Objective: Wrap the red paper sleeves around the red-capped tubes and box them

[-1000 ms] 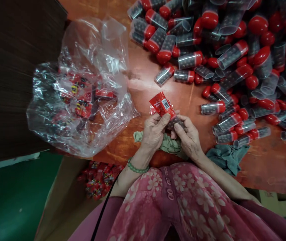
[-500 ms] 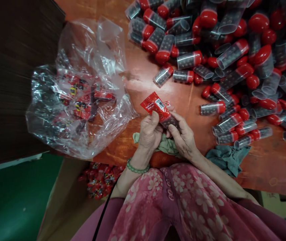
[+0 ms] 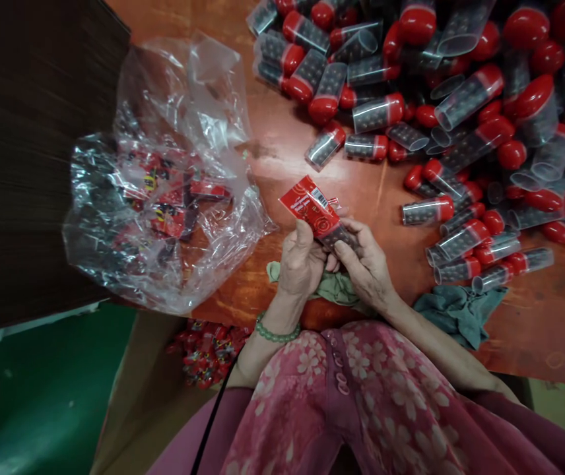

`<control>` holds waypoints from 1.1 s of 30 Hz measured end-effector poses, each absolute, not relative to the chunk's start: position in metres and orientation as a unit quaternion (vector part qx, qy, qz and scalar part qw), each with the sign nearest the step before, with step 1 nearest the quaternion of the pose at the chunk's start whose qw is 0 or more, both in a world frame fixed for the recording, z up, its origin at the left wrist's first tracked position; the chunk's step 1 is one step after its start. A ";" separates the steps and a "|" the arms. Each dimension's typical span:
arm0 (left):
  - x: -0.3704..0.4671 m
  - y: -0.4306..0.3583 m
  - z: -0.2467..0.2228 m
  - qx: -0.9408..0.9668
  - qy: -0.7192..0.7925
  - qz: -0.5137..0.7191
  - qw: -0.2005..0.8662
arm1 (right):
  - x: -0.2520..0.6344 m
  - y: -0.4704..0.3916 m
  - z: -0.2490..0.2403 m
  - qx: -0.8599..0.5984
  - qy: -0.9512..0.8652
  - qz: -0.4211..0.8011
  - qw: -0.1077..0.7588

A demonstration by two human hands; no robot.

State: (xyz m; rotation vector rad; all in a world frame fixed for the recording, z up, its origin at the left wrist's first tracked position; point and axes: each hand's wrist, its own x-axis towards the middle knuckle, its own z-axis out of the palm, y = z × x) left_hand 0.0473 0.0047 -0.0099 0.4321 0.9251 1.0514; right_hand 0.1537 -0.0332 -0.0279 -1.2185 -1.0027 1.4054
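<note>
— Where was the small clear plastic tube with dark pellets (image 3: pixel 340 236)?

— Pinched in the right hand (image 3: pixel 367 267), just off the near edge of the orange-brown wooden desk (image 3: pixel 282 165). The left hand (image 3: pixel 302 260) was clamped on the red printed film sleeve (image 3: pixel 308 204), which sat partly over the tube's far end.

— What could have gone wrong?

— The thin sleeve might have creased or split if it went on crooked. A loose pinch could have let the tube slide off onto the pale green cloth (image 3: pixel 334 287) under the hands, at the desk's near edge.

— Anything else close?

— The crumpled clear plastic bag of red sleeves (image 3: pixel 164 191) lay on the desk's left side; a stray elbow could have dragged it off.
</note>
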 end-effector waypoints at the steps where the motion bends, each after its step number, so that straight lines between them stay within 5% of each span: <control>1: 0.048 0.005 -0.010 0.198 0.423 0.482 0.741 | 0.154 -0.034 -0.029 -0.504 -0.419 0.572 0.494; 8: 0.058 0.001 -0.020 0.182 0.480 0.506 0.693 | 0.153 -0.040 -0.035 -0.564 -0.468 0.491 0.472; 33: 0.050 0.001 -0.012 0.211 0.440 0.472 0.735 | 0.154 -0.031 -0.036 -0.465 -0.381 0.605 0.523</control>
